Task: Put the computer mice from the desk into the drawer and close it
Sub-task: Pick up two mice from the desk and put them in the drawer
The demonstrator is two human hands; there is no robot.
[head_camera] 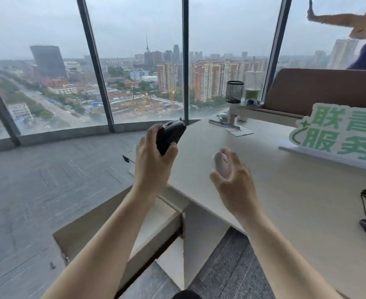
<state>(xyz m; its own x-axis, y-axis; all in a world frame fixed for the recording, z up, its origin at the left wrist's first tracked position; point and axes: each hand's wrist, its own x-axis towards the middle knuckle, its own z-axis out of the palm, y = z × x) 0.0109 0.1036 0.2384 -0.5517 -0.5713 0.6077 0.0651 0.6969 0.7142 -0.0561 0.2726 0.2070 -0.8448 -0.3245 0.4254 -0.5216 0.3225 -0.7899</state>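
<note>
The left hand (154, 156) is gripping a black mouse (170, 135) lifted clear of the desk (285, 190) while the right hand (231, 178) is closing around a white mouse (220, 164), seemingly for carrying both to the open drawer (156, 229) below.

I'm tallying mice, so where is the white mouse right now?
In the head view, the white mouse is right of centre, gripped by the right hand at the desk surface near its left edge, right of the black mouse.
</note>
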